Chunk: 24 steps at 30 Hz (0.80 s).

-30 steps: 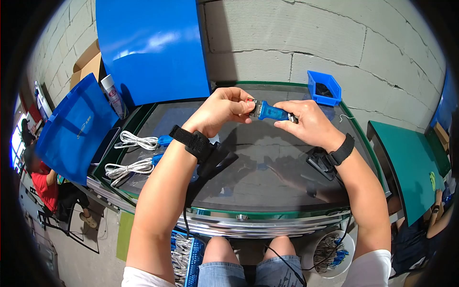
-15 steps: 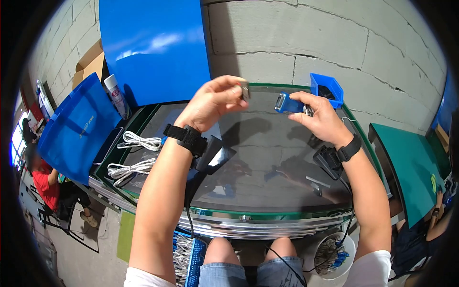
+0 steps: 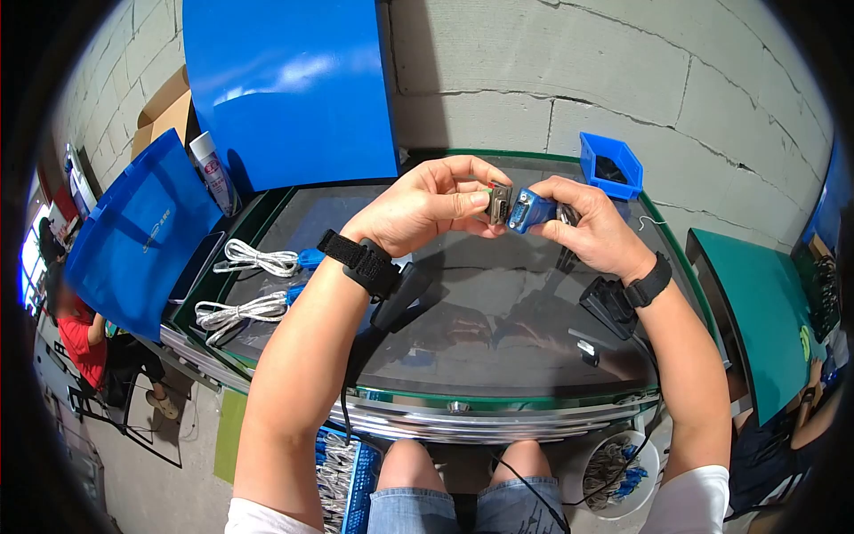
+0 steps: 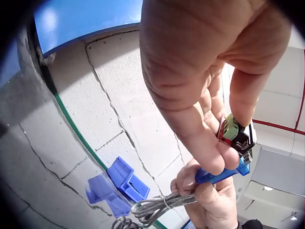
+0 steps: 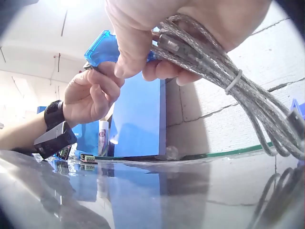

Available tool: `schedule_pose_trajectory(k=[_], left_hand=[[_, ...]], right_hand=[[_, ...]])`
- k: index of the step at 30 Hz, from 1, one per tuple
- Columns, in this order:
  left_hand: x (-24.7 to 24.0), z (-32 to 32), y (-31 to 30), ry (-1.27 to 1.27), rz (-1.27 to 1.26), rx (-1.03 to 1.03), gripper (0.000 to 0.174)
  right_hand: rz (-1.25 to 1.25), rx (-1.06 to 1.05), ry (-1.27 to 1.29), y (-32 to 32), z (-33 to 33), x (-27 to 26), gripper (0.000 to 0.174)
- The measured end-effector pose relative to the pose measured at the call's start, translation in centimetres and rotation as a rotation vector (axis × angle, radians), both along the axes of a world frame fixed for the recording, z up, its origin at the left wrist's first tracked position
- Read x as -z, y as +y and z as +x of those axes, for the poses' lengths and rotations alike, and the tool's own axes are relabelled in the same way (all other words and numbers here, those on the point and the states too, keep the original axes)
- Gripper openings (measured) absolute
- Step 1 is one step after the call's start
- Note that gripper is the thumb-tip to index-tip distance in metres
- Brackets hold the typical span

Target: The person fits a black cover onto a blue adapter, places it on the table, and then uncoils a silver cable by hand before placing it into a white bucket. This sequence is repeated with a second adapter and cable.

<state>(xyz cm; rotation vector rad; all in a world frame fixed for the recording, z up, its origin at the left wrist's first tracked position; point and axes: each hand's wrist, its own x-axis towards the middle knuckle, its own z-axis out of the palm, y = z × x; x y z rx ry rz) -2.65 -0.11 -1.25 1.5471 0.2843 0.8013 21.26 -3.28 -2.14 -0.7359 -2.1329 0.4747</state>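
Above the dark glossy tabletop (image 3: pixel 454 329), my left hand (image 3: pixel 431 205) pinches a small connector adapter (image 3: pixel 500 205) between thumb and fingers. The adapter has a metal socket face and a green terminal block (image 4: pixel 231 128) on a red board. My right hand (image 3: pixel 594 227) grips a translucent blue serial plug (image 3: pixel 531 211) by its body. Plug and adapter sit close side by side in the head view, a narrow gap between their ends. From the plug, a tied bundle of grey braided cable (image 5: pixel 238 90) hangs under my right palm.
Two coiled white cables (image 3: pixel 253 311) with blue plugs lie at the table's left. A blue bin (image 3: pixel 611 166) stands back right, a spray can (image 3: pixel 213 173) back left. Below are a blue basket (image 3: pixel 363 485) and a white bucket (image 3: pixel 654 472) of cables. Another person sits far left.
One second ago adapter and plug were joined end to end. Half a second ago my hands held them well apart. Now they are close again, my left hand having moved right.
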Motion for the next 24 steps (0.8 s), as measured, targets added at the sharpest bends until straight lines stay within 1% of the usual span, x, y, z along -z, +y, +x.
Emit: schedule_pose_trajectory(k=[8,14,17,19,20,22,24], left_hand=[[0.01,0.09,-0.03,0.001,0.011,0.004,0.034],[0.06,0.09,-0.06,-0.005,0.044,-0.013,0.030],[-0.17,0.17,-0.32,-0.016,0.042,-0.058,0.028],[-0.32,0.16,-0.39,0.006,0.094,-0.143,0.030],[-0.47,0.15,-0.53,0.006,0.094,-0.143,0.030],[-0.75,0.14,-0.82,0.011,0.136,-0.226,0.030],[-0.69,0.22,-0.78,0.007,0.148,-0.250,0.030]], right_hand=[[0.037,0.021,-0.038,-0.14,-0.09,-0.16,0.028],[0.073,0.023,-0.058,-0.02,-0.09,-0.06,0.028],[0.069,0.029,-0.054,0.00,-0.04,-0.05,0.027],[0.119,0.050,-0.064,-0.06,0.00,-0.11,0.028],[0.118,0.050,-0.064,-0.05,-0.01,-0.12,0.028],[0.169,0.081,-0.072,0.00,-0.03,-0.12,0.029],[0.183,0.091,-0.085,0.02,-0.06,-0.09,0.030]])
